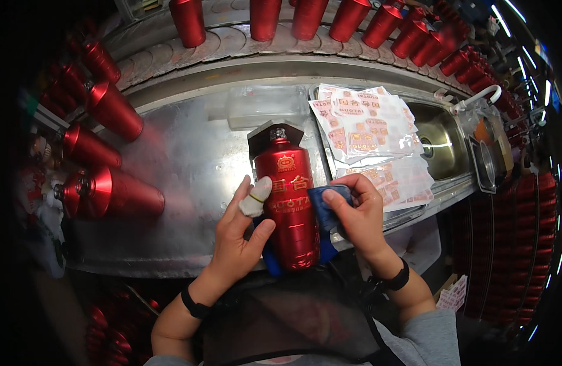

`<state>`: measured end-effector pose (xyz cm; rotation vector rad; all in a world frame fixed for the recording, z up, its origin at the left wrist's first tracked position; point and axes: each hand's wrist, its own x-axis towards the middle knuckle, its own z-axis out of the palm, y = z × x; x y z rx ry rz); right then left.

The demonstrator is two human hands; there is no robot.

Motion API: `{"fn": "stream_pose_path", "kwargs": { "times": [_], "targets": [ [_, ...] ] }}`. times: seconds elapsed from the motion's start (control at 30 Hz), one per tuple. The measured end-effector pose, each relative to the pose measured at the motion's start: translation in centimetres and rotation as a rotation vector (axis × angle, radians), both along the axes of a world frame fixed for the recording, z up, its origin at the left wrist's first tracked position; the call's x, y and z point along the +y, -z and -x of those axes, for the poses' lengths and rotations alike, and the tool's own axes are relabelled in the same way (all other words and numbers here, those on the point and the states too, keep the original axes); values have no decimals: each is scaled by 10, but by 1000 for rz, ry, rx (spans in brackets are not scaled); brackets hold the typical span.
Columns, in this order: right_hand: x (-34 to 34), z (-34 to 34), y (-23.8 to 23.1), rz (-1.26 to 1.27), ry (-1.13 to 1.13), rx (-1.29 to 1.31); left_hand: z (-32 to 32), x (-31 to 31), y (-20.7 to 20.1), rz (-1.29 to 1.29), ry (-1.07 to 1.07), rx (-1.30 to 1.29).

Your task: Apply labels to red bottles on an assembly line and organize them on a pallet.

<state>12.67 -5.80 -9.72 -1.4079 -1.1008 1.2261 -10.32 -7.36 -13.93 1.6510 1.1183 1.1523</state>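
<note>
In front of me a red metallic bottle [288,226] with gold markings lies with its neck pointing away. It rests on a dark cradle [258,144] with blue padding low at its sides. At the bottle's left edge, my left hand [237,235] has its fingers stretched out and thumb apart, holding nothing. One of its fingers wears a white cover [254,201] with a yellow band. On the other side, my right hand [361,210] pinches a dark blue pad [327,204], which looks like folded cloth, against or close to the bottle's right side.
Printed transfer sheets [369,131] are stacked right of the bottle, beside a metal sink [446,143] with a white faucet [482,96]. Several red bottles [113,113] stand on the left. A curved conveyor [226,46] carries more along the back. A clear plastic box [266,107] sits behind the cradle.
</note>
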Motion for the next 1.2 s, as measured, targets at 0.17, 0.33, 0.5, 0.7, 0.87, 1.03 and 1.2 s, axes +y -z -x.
{"fn": "stream_pose_path", "kwargs": {
  "times": [0.17,0.33,0.5,0.7,0.87,1.03,1.2],
  "targets": [
    [-9,-14,13,-12,23,117,-3,-3,-9,-178,-13,270],
    [-3,-29,33,34,51,61,-20,3,-43,-365,-28,751],
    [-10,-26,24,-23,38,157,-39,3,-50,-390,37,902],
    [-15,-8,8,-61,-4,282,-25,-19,-31,-294,-74,866],
    [-10,3,12,-135,-81,129,-17,-30,-21,-206,-156,805],
    [-13,3,13,-82,-53,189,-6,-31,-7,-131,-217,702],
    [-17,-9,19,-48,-2,78,4,-33,11,-54,-170,641]
  ]
}}
